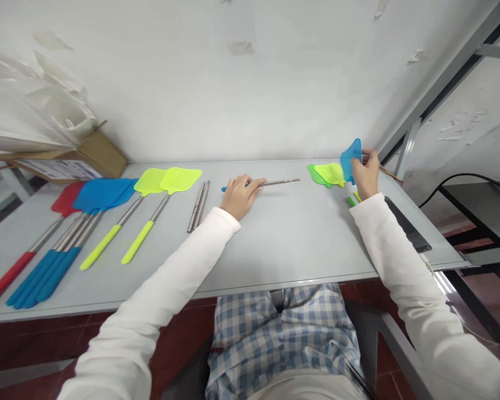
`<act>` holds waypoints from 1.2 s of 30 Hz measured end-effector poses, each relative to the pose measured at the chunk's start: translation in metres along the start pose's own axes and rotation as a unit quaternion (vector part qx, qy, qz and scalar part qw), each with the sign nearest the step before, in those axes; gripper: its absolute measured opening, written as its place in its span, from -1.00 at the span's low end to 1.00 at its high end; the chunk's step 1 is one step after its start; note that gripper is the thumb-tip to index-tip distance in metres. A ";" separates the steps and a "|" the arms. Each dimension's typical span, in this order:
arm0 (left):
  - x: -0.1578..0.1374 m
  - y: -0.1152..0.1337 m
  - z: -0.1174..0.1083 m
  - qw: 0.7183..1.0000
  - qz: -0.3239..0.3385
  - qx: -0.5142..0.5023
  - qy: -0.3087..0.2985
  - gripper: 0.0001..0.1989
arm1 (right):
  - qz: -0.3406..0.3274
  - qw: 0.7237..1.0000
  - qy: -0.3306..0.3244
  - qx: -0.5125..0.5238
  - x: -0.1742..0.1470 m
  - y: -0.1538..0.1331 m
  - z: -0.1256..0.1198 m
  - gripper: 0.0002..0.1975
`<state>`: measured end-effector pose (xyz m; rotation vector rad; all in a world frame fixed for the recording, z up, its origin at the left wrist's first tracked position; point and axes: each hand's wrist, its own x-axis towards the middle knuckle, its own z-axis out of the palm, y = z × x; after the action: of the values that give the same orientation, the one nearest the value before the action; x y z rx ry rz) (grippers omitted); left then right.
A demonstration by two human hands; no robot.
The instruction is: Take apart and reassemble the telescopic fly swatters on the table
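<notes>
My left hand [241, 197] is closed over a fly swatter handle near the middle of the table. Its blue grip end sticks out left of my fingers, and the thin metal rod [281, 182] points right with no head on it. At the right, my right hand [365, 173] pinches a blue fly swatter head [351, 158], tilted up off the table. Beside that hand lie a yellow-green swatter head [331, 172] and a green swatter head [318, 176], overlapping. Under my right wrist, a green grip [351, 201] shows partly.
Two bare metal rods [199, 206] lie left of my left hand. Farther left are two yellow-green fly swatters [139, 240], several blue ones [56, 275] and a red one [10, 276]. A cardboard box [102, 155] stands at the back left. A dark flat object [406, 225] lies by my right forearm.
</notes>
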<state>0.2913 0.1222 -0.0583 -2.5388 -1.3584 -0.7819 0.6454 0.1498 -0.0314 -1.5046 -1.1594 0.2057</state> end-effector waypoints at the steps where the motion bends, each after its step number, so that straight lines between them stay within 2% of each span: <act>1: 0.000 0.002 -0.001 1.000 0.004 -0.004 -0.003 -0.56 | 0.014 0.997 -0.007 0.078 -0.004 -0.004 0.005 -0.83; 3: -0.001 0.005 -0.001 1.000 0.008 -0.008 -0.009 -0.55 | 0.075 0.971 -0.044 0.224 -0.016 -0.015 0.015 -0.82; 6: -0.002 0.007 -0.001 1.000 0.003 -0.011 -0.015 -0.57 | 0.137 0.908 -0.137 0.372 -0.039 -0.029 0.029 -0.77; 8: -0.002 0.007 -0.001 1.000 -0.011 -0.013 -0.012 -0.58 | 0.174 0.881 -0.158 0.411 -0.053 -0.034 0.035 -0.74; 11: -0.002 0.006 -0.002 0.999 -0.036 -0.019 0.001 -0.60 | 0.210 0.865 -0.160 0.428 -0.065 -0.035 0.039 -0.74; 20: -0.001 0.006 -0.003 0.998 -0.050 -0.031 -0.002 -0.62 | 0.215 0.850 -0.167 0.450 -0.068 -0.030 0.042 -0.74; 29: -0.002 0.004 -0.002 0.999 -0.048 -0.026 -0.001 -0.62 | 0.198 0.876 -0.195 0.393 -0.074 -0.027 0.043 -0.73; 32: -0.003 0.003 -0.004 0.999 -0.038 -0.007 -0.006 -0.58 | 0.189 0.875 -0.192 0.402 -0.076 -0.029 0.042 -0.66; 36: -0.004 0.003 -0.010 0.997 -0.067 0.018 -0.021 -0.54 | 0.183 0.872 -0.197 0.410 -0.081 -0.032 0.040 -0.59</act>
<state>0.2886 0.1136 -0.0517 -2.4705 -1.5550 -0.7240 0.5604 0.1108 -0.0547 -0.9006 -0.8886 1.1615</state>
